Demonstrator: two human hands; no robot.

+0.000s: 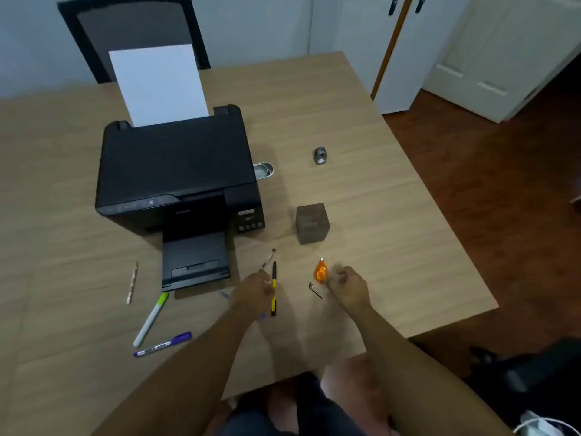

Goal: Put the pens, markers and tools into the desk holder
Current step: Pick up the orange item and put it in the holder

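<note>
Near the dark square desk holder [312, 223], the left hand [253, 292] grips a yellow-black pen [273, 287] and a clear pen [268, 259]; the right hand [347, 286] is closed beside the orange correction tape [320, 272]

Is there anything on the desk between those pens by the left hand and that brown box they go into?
Nothing visible. The left hand is at the yellow-and-black pen and a clear pen; the table lies bare from there up to the brown holder. The printer sits off to the left.
</note>
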